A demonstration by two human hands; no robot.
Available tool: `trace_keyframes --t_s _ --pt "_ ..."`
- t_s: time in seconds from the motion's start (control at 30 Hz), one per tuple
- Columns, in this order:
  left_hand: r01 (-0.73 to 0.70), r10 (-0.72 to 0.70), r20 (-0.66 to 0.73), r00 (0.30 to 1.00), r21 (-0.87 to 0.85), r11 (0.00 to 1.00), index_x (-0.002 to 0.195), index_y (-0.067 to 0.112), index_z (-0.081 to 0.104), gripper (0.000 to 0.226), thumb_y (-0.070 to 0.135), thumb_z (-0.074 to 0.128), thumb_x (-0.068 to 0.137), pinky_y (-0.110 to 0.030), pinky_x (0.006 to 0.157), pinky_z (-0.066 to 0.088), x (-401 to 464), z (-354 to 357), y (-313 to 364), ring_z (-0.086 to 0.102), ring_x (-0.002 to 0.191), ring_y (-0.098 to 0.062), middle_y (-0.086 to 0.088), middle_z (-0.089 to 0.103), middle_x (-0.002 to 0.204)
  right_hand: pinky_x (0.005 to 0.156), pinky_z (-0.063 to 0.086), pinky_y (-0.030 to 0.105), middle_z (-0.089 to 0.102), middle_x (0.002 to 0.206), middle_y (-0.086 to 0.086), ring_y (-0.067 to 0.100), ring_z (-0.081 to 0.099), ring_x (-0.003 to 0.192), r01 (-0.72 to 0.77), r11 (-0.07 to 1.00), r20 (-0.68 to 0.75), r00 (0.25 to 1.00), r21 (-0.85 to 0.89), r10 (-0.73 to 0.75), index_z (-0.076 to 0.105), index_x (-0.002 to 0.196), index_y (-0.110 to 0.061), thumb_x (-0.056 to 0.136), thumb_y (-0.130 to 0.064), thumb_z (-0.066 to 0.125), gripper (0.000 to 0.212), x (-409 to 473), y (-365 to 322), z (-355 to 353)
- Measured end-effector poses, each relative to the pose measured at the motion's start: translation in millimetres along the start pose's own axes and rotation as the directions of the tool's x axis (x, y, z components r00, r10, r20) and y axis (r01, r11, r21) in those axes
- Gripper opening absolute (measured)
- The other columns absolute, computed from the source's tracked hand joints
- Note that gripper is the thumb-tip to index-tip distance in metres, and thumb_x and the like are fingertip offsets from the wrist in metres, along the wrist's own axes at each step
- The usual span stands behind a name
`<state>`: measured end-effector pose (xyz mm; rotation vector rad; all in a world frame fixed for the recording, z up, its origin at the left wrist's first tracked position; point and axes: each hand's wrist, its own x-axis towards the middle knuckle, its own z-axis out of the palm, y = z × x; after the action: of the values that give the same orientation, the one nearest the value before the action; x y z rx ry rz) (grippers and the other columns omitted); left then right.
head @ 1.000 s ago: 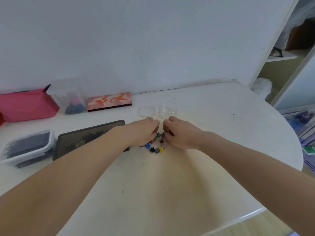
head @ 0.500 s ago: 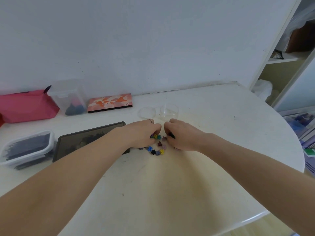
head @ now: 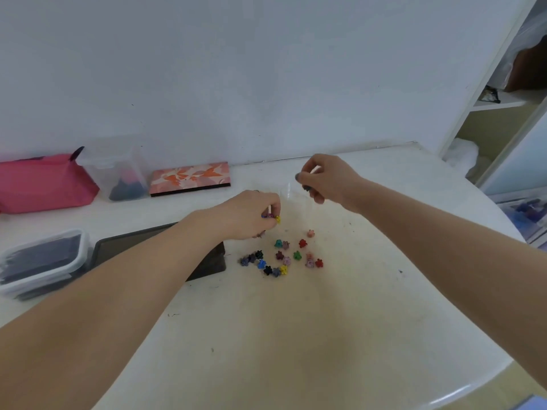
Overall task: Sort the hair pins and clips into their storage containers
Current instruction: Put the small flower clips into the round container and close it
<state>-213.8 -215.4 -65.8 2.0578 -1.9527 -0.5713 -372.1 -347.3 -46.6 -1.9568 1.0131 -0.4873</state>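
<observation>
Right hand [head: 327, 180]: fingers curled, pinching dark clips over clear cup [head: 296, 199] — may miss, bounce off.
Left hand [head: 251, 216]: fingers gripping several clips — overfull, could spill.

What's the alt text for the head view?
Right hand lifted above the table, pinching dark clips; left hand grips more beside a scatter of small coloured clips. Lidded tubs, a pink pouch and a tablet sit left.

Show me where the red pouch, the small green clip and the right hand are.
red pouch [head: 44, 184]: head view, middle of its front side.
green clip [head: 297, 255]: head view, centre of the clip on the table.
right hand [head: 328, 180]: head view, back of the hand.
</observation>
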Motion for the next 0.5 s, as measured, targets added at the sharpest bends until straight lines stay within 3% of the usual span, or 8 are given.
trace_keyframes --t_s 0.13,0.23,0.37,0.5 --pt "0.013 -0.016 -0.032 0.999 -0.091 0.996 0.098 0.022 0.058 0.005 0.026 0.058 0.095 -0.034 0.07 0.059 8.0 -4.6 -2.5 0.069 0.07 -0.014 -0.003 0.064 0.092 0.056 0.052 0.027 0.073 0.078 0.007 0.015 0.065 0.054 0.021 0.984 0.036 0.999 -0.178 -0.015 0.064 0.092 -0.016 0.088 -0.026 0.062 0.011 22.0 -4.1 2.8" --pt "0.022 -0.029 -0.072 0.997 -0.098 0.995 0.099 0.022 0.058 0.005 0.025 0.058 0.095 -0.03 0.068 0.057 15.9 -7.3 -2.9 0.069 0.069 -0.013 -0.003 0.065 0.093 0.055 0.054 0.023 0.072 0.074 0.002 0.012 0.065 0.053 0.045 0.953 0.094 0.995 -0.299 -0.017 0.068 0.093 -0.017 0.092 -0.024 0.056 0.014 24.5 -0.1 6.7" --pt "-0.002 -0.005 -0.135 0.991 -0.054 0.999 0.102 0.02 0.058 0.007 0.024 0.056 0.097 -0.022 0.059 0.047 29.6 -14.2 5.6 0.068 0.071 -0.012 0.0 0.063 0.093 0.039 0.039 0.011 0.066 0.073 -0.001 -0.004 0.053 0.037 0.059 0.958 -0.021 0.998 -0.28 -0.067 0.068 0.099 -0.013 0.096 -0.02 0.047 0.022 22.6 6.4 1.9" --pt "-0.062 0.05 -0.214 0.976 -0.051 0.997 0.097 0.02 0.059 0.002 0.021 0.058 0.095 -0.03 0.065 0.052 56.0 -20.0 19.6 0.067 0.072 -0.018 -0.001 0.061 0.093 0.053 0.049 0.025 0.069 0.088 0.005 0.002 0.061 0.046 0.021 0.984 -0.144 0.988 -0.177 -0.047 0.066 0.097 -0.012 0.093 -0.017 0.042 0.025 19.4 17.1 -9.2"
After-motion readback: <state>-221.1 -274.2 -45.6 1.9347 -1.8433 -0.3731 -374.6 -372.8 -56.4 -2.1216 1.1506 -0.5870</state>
